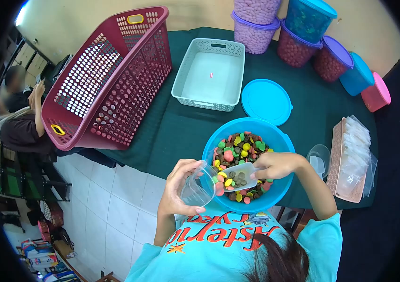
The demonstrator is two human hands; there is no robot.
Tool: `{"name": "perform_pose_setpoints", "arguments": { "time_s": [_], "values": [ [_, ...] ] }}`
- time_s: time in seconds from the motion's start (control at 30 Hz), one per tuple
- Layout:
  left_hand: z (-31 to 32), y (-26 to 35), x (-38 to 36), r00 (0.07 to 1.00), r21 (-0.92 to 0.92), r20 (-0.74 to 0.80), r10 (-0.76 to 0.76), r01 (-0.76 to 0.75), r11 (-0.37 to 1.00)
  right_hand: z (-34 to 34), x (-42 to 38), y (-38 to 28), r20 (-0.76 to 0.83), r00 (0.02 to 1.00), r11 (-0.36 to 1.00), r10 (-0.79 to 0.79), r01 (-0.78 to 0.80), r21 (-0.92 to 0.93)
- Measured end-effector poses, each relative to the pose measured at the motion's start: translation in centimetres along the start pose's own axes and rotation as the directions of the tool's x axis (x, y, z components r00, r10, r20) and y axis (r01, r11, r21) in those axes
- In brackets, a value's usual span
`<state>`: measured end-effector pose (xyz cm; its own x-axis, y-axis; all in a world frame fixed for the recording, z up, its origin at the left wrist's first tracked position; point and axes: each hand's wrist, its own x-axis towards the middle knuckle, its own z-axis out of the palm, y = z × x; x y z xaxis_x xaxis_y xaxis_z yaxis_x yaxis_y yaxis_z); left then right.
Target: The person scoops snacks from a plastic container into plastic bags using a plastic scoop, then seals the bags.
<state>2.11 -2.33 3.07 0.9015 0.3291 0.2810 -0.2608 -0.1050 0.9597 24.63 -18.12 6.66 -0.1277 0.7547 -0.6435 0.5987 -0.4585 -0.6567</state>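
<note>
My left hand (172,195) is wrapped round a clear plastic cup (196,189), tilted with its mouth toward the blue tub. Between the fingers of my right hand (277,166) is the handle of a translucent white scoop (247,170). Brown, yellow, green and pink button-shaped candies lie in the scoop, its front edge at the cup's mouth. Some pink and green candies show at that mouth; whether they are inside it is hard to tell. Beneath both hands stands the round blue tub (283,188), holding many of the same candies (244,146).
A blue lid (266,102) lies behind the tub, beside a pale rectangular basket (188,75). Left stands a large maroon laundry basket (132,105). At right are a clear container (319,152) and a pink tray (338,141) of plastic bags. Lidded tubs (256,37) line the back; a person (19,113) sits far left.
</note>
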Motion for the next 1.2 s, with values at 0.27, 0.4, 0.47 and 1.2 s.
{"name": "perform_pose_setpoints", "arguments": {
  "time_s": [0.27, 0.4, 0.47, 1.2],
  "values": [
    [0.6, 1.8, 0.8, 1.000, 0.368, -0.022, 0.004, 0.004, 0.930, -4.8, -5.2, -2.9, -0.263, 0.964, 0.990, 0.031, -0.066, -0.124],
    [2.0, 2.8, 1.9, 1.000, 0.474, -0.015, -0.013, 0.019, 0.881, -4.9, -5.6, -6.8, -0.312, 0.949, 0.872, -0.051, -0.110, -0.476],
    [2.6, 2.8, 2.3, 1.000, 0.478, 0.002, 0.010, -0.010, 0.879, -3.9, -5.3, -9.8, -0.307, 0.951, 0.813, -0.038, -0.150, -0.563],
    [-2.1, -1.0, 3.4, 0.987, 0.047, 0.129, -0.093, 0.088, 0.995, 3.4, 1.7, -0.8, -0.715, 0.699, 0.614, 0.031, -0.578, -0.538]
  ]
}}
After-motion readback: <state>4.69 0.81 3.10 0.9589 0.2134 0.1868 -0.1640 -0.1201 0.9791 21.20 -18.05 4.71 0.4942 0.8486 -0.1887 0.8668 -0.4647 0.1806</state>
